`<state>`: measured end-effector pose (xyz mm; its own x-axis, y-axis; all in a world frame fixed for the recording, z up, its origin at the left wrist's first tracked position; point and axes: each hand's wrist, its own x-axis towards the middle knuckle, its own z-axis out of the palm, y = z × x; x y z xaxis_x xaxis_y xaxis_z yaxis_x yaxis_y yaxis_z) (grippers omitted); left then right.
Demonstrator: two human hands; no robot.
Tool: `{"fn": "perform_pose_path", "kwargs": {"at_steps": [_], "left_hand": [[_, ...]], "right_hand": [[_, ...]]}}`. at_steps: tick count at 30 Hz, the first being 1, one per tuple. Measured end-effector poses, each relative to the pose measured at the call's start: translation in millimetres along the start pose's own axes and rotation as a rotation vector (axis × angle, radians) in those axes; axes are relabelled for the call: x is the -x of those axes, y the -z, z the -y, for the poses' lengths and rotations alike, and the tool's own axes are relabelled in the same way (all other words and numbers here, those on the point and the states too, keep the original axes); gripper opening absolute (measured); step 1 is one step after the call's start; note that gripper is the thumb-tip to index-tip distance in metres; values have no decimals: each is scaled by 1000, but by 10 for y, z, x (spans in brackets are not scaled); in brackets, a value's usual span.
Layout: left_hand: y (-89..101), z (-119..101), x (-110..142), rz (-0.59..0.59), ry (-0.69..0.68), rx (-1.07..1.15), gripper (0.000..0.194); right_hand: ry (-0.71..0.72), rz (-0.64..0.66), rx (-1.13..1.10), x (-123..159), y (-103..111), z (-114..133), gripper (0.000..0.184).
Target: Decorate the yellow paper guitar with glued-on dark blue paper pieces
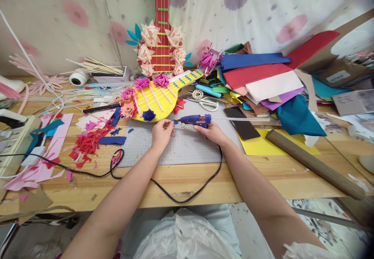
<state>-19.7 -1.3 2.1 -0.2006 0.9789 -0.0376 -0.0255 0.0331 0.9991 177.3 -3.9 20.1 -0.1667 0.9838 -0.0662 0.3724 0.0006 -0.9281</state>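
Observation:
My right hand [215, 133] grips a blue hot glue gun [191, 119], its nozzle pointing left and a long clear glue stick [239, 119] running out of its back. At the nozzle, my left hand [160, 135] pinches a small dark blue paper piece [175, 122]. Behind both hands lies a yellow paper instrument [168, 109] with strings and a fretted neck. Pink and coral paper flowers [128, 110] trim its body, along with a dark blue flower [149, 115]. A grey cutting mat [187, 150] lies under the hands.
The gun's black cord [187, 202] loops along the table's front. Red paper scraps [90, 140] and a blue strip [112, 140] lie left. On the right are a phone [242, 123], scissors [209, 104], stacked coloured paper [263, 76] and a brown roll [315, 165]. A red instrument [162, 17] stands behind.

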Motion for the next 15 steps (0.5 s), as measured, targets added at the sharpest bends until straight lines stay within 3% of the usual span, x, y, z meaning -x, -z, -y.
{"fn": "perform_pose_path", "kwargs": {"at_steps": [10,15], "left_hand": [[4,-26,46,81,-21,-32,16],[23,-42,80,142,-109,-10,19]], "right_hand": [[-35,-30,-30,14,1,43,47],[-62,-222,-41,-74,49,-91,44]]}}
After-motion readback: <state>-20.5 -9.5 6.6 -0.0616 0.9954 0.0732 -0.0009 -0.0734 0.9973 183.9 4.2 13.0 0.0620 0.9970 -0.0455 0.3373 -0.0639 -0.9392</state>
